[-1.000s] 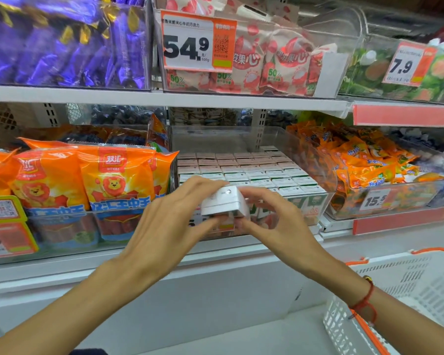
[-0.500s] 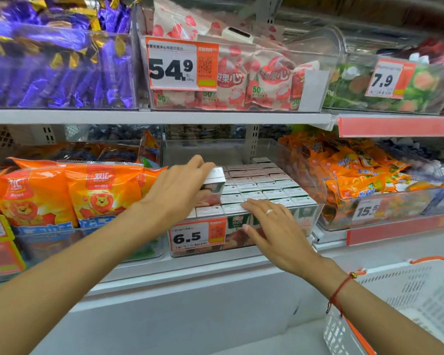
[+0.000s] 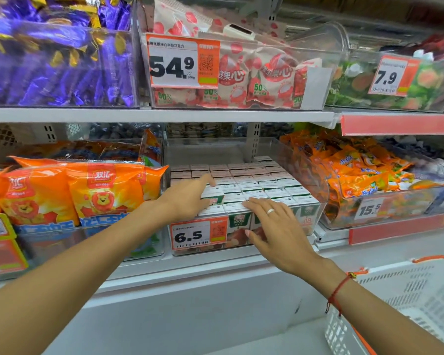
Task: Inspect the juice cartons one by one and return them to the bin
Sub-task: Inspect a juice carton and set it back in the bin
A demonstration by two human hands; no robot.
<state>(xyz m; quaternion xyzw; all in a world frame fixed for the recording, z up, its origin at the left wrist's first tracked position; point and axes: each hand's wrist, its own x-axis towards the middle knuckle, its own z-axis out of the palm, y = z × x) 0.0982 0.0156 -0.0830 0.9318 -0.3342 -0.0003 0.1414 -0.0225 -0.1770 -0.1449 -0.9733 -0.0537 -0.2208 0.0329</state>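
Where grip [image 3: 190,198] closes, carton [image 3: 212,197] half-seated.

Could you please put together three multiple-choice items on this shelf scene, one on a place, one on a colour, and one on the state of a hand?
1. Where is the juice carton that the left hand is on?
A. in the white basket
B. at the front left of the clear bin
C. on the upper shelf

2. What colour is the border of the 6.5 price tag on the bin?
A. orange
B. blue
C. green

3. How is the right hand?
A. closed in a fist
B. gripping a lifted carton
C. fingers straight, resting on the front row of cartons

Answers: 1 B, the carton sits among the others near the bin's left front corner. 2 A, the tag is edged in orange. 3 C, the fingers lie flat on the carton tops.
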